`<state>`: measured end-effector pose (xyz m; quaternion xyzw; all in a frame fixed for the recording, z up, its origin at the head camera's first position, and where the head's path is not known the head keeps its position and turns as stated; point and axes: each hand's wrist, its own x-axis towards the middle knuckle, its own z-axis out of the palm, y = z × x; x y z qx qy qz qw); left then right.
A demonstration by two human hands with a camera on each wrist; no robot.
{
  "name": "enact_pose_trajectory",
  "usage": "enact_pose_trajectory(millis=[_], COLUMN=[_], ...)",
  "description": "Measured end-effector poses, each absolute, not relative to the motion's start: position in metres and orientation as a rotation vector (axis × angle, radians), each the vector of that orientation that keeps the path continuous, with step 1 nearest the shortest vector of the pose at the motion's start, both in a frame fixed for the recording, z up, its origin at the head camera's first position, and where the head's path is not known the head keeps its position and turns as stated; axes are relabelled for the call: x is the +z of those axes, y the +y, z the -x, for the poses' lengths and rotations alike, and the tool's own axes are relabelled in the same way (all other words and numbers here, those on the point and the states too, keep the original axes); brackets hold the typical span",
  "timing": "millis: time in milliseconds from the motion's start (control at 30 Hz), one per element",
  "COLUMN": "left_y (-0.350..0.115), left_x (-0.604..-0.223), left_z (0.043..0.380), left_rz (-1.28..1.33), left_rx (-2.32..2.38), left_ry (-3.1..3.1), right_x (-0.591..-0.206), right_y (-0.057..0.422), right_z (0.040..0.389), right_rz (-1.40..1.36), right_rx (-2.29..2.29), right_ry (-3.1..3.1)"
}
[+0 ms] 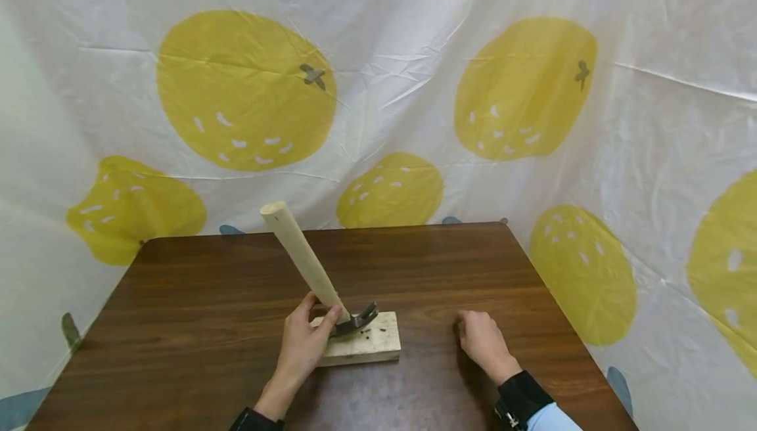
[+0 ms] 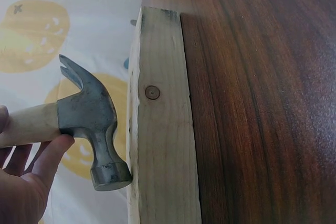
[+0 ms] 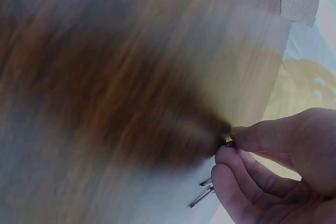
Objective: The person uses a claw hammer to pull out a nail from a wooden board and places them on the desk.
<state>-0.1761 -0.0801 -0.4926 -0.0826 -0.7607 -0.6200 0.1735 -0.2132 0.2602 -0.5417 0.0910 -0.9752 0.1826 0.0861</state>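
Note:
A claw hammer (image 1: 303, 257) stands with its pale wooden handle leaning up and left and its dark head at the wooden block (image 1: 386, 336). My left hand (image 1: 303, 340) grips the handle close to the head; in the left wrist view the hammer's metal head (image 2: 92, 106) shows beside the block (image 2: 165, 150). To the right of the block, my right hand (image 1: 483, 342) is low over the table. The right wrist view shows its thumb and finger pinched together, with thin metal nails (image 3: 200, 198) sticking out from under the fingers. Their heads are mostly hidden.
The brown wooden table (image 1: 225, 326) extends to both sides of the block. Small dark spots or holes mark the block's top. A white curtain (image 1: 390, 89) with yellow fruit prints hangs behind the table and along its sides.

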Motion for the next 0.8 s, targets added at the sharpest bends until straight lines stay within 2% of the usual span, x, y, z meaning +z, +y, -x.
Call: enact_pose_trajectory(millis=[67,800], left_y=[-0.081,-0.067], left_x=[-0.502,-0.506], left_z=[0.182,0.187], left_rz=[0.239,0.411], left_rx=[-1.753,-1.593], left_ry=[-2.161,-2.210], right_x=[-0.542,-0.548], right_y=[0.263,0.274], right_z=[0.214,0.221], right_rz=[-0.269,-0.164], right_rx=[0.556,0.592], right_ry=[-2.901,-2.891])
